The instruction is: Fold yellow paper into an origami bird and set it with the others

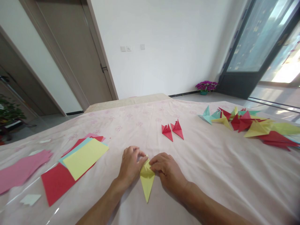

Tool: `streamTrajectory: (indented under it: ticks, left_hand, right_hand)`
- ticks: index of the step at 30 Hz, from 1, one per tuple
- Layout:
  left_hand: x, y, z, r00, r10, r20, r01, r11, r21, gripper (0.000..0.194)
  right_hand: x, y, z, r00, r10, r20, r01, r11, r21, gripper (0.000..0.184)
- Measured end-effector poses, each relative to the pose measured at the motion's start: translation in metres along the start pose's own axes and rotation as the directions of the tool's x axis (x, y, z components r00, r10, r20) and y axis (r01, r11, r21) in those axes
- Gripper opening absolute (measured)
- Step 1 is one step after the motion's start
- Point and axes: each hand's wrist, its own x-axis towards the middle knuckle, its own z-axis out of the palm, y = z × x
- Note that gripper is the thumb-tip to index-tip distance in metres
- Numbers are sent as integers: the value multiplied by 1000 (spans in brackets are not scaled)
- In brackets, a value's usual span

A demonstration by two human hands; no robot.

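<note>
Folded yellow paper between two bare hands, its long point toward the wearer.
On the pale tablecloth, nearer the wearer than two red folded birds, I see the left hand nearly closed, thumb and forefinger holding the upper left edge; the right hand is curled, fingertips at the upper right edge, though I cannot tell whether they pinch or merely press. For a clean crease, I judge it best to steady the long point, match both edges about the centre line, then press firmly outward; uneven pressure could skew the tip.
</note>
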Motion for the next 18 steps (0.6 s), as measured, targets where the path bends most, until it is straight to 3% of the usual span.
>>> streamTrajectory:
  ticks: [5, 8, 12, 15, 18]
  left_hand:
    - [-9, 16, -9, 1000, 19, 14, -20, 988, 153, 17]
    - [-10, 22, -12, 998, -11, 58, 2, 988, 155, 15]
    - [-8, 18, -8, 997, -35, 66, 35, 999, 1, 20]
    - [-7, 12, -4, 999, -43, 24, 46, 990, -134, 21]
    - [-8, 11, -1, 1000, -25, 12, 27, 983, -179, 21]
  right_hand:
    - [-3, 0, 1, 998, -55, -14, 56, 998, 31, 41]
    - [-4, 1, 3, 997, -71, 0, 71, 996, 45, 41]
    - [-3, 4, 5, 996, -22, -84, 33, 992, 124, 42]
    - [-2, 8, 6, 974, 74, -216, -28, 978, 208, 35]
    - [1, 9, 8, 948, 180, -262, -102, 953, 285, 24]
